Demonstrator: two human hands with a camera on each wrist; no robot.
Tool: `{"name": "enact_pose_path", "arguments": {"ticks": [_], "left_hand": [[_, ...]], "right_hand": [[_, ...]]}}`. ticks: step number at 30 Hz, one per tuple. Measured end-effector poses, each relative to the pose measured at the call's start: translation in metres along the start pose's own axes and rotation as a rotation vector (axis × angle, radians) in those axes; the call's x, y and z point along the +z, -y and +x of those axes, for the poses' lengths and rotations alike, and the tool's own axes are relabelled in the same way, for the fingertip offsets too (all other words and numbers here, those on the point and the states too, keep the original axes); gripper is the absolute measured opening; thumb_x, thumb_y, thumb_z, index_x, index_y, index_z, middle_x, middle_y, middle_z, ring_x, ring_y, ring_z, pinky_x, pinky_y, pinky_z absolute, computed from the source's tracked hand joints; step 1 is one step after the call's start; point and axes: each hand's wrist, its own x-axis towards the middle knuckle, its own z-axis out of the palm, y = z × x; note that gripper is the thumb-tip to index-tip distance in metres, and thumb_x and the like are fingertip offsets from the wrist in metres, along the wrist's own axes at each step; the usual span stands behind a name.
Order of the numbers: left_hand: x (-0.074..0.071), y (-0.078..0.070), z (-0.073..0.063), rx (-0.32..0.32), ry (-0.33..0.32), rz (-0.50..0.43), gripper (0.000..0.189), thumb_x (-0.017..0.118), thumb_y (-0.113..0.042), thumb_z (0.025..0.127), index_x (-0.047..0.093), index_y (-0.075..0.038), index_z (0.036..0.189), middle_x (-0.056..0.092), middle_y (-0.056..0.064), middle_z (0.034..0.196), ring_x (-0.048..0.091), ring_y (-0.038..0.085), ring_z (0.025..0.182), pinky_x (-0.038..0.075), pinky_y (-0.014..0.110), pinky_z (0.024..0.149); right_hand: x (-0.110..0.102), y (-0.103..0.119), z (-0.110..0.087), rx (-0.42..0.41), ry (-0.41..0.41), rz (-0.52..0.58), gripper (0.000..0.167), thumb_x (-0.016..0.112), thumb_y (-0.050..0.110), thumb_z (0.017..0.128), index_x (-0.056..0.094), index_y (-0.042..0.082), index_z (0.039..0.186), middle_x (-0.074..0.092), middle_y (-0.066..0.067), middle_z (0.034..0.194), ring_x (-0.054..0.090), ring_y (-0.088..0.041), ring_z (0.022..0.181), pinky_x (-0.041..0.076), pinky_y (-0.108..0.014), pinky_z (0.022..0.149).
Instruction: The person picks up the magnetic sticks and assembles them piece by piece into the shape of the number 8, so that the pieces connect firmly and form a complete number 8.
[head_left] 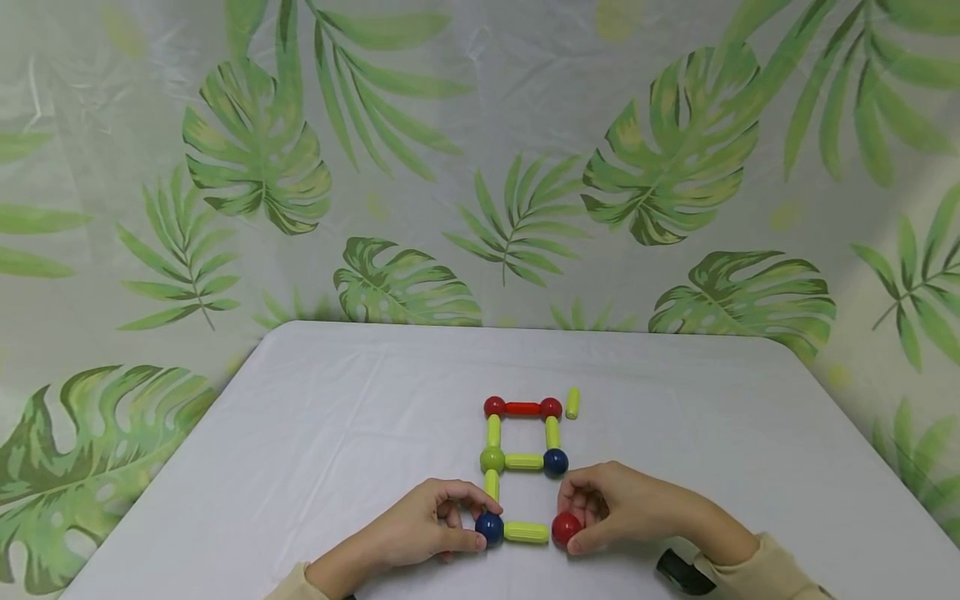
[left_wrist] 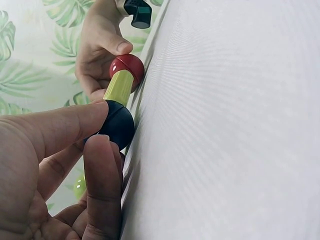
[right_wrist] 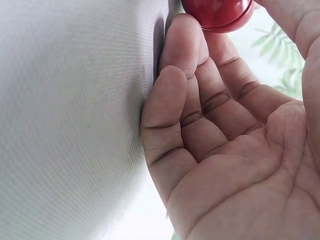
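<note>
Thumb and fingers of my left hand (head_left: pixel 423 523) pinch a dark blue ball (head_left: pixel 490 528) at the near left corner of a flat ball-and-stick frame. From that ball a yellow-green stick (head_left: pixel 526 532) runs right. Just off its right end is a red ball (head_left: pixel 566 529), pinched by my right hand (head_left: pixel 630 504); in the right wrist view only the lower part of the red ball (right_wrist: pixel 217 14) shows. Farther back, a green ball (head_left: pixel 492 459) and another blue ball (head_left: pixel 556 462) are joined by a stick. At the far side a red stick (head_left: pixel 522 408) links two red balls.
One loose yellow-green stick (head_left: pixel 573 403) lies right of the frame's far corner. Everything rests on a white-covered table (head_left: pixel 360 400), with a leaf-patterned cloth (head_left: pixel 517 208) hanging behind it. A black device (head_left: pixel 685 572) is at the right wrist.
</note>
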Motion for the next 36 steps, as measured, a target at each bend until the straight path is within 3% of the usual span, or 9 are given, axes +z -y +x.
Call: {"name": "enact_pose_path", "arguments": {"ticks": [18, 27, 31, 36], "left_hand": [[0.0007, 0.001, 0.0002, 0.009, -0.001, 0.001, 0.032, 0.085, -0.008, 0.092, 0.079, -0.014, 0.123, 0.063, 0.002, 0.11, 0.054, 0.005, 0.064, 0.049, 0.019, 0.052], [0.0001, -0.0004, 0.0005, -0.006, 0.005, -0.05, 0.036, 0.084, -0.006, 0.092, 0.077, -0.011, 0.126, 0.063, 0.002, 0.108, 0.054, 0.006, 0.064, 0.05, 0.02, 0.054], [-0.0008, -0.0019, 0.0011, -0.041, -0.01, -0.097, 0.039, 0.077, -0.008, 0.097, 0.071, -0.011, 0.135, 0.066, 0.003, 0.106, 0.057, 0.009, 0.064, 0.051, 0.022, 0.054], [-0.0032, -0.0051, 0.004, -0.091, -0.038, -0.123, 0.047, 0.069, -0.012, 0.104, 0.057, -0.018, 0.148, 0.068, 0.006, 0.106, 0.065, 0.016, 0.069, 0.054, 0.027, 0.053]], "right_hand": [[0.001, 0.0001, 0.0029, -0.021, 0.011, -0.009, 0.028, 0.09, 0.025, 0.089, 0.069, 0.019, 0.106, 0.063, 0.005, 0.087, 0.057, -0.005, 0.078, 0.046, -0.017, 0.068], [0.0009, -0.0017, 0.0029, -0.03, 0.011, -0.024, 0.027, 0.089, 0.027, 0.089, 0.069, 0.02, 0.106, 0.064, 0.006, 0.087, 0.058, -0.005, 0.079, 0.047, -0.017, 0.069], [0.0002, -0.002, 0.0018, -0.039, 0.015, -0.025, 0.027, 0.089, 0.027, 0.089, 0.069, 0.02, 0.106, 0.063, 0.006, 0.086, 0.057, -0.004, 0.078, 0.046, -0.017, 0.068], [-0.0004, -0.0018, 0.0006, -0.04, 0.015, -0.028, 0.028, 0.089, 0.028, 0.089, 0.068, 0.021, 0.106, 0.063, 0.007, 0.086, 0.057, -0.003, 0.078, 0.046, -0.017, 0.068]]}}
